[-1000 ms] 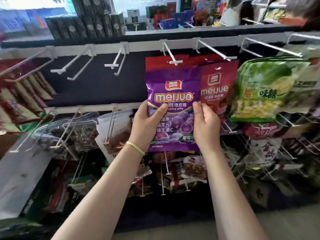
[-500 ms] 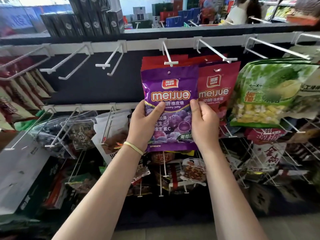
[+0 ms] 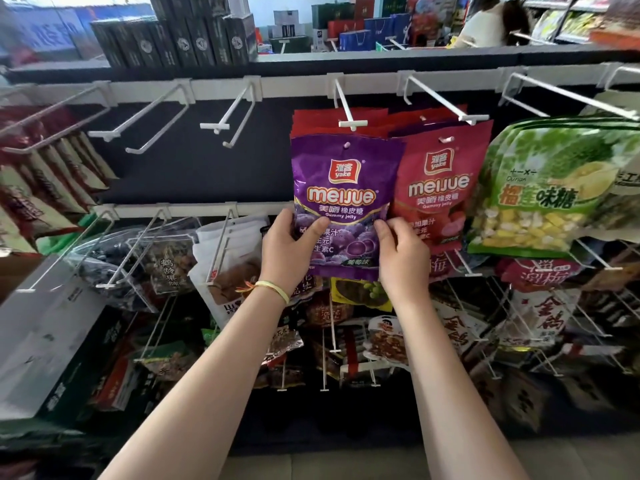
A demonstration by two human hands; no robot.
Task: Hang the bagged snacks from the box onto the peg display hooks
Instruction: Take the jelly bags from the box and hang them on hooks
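A purple gummy jelly bag is held up against the top row of the peg display. My left hand grips its lower left edge with the thumb across the front. My right hand grips its lower right edge. The bag's hang hole sits just below the white peg hook, whose tip shows through the hole. Several red bags hang behind it on that hook. A red gummy jelly bag hangs on the neighbouring hook to the right. The box is not in view.
Three bare peg hooks stick out at the upper left. A green durian candy bag hangs at right. Lower rows hold many snack bags on wire hooks. A white and green carton leans at lower left. Dark boxes stand on the top shelf.
The purple bag has moved up and back toward the hook, so its hang hole now meets the hook tip. Both hands kept their hold on its lower edges.
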